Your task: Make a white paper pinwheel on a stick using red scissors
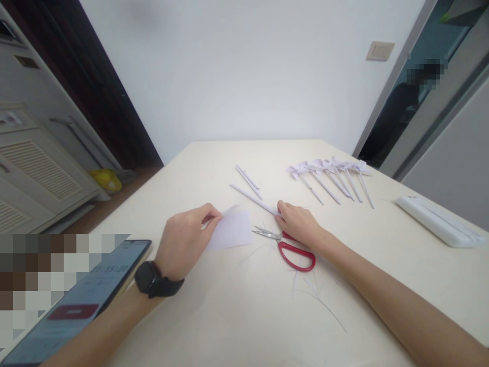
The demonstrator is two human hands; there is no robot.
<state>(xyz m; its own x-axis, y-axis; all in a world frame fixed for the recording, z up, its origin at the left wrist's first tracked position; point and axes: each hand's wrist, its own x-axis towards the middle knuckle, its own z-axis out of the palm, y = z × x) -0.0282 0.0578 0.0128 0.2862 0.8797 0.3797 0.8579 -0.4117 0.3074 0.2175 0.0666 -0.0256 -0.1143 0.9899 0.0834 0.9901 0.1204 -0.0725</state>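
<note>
A white sheet of paper [234, 230] lies in front of me, and the thumb and fingertips of my left hand [187, 237] pinch it at its left side, where a thin flap lifts. My right hand [300, 220] closes over the near end of a rolled paper stick [252, 198] that points away to the left. Under the right wrist lie red-handled scissors [296, 256], blades slightly apart and pointing left; one handle loop is partly hidden. Beyond the stick rest shorter paper rolls [246, 177].
Several paper pinwheels [328, 176] lie in a row at the far right. A white packet [439, 221] is at the right edge, a phone [110, 270] at the left. Thin paper trimmings [317, 295] lie nearby. A person [401, 109] is beyond the doorway.
</note>
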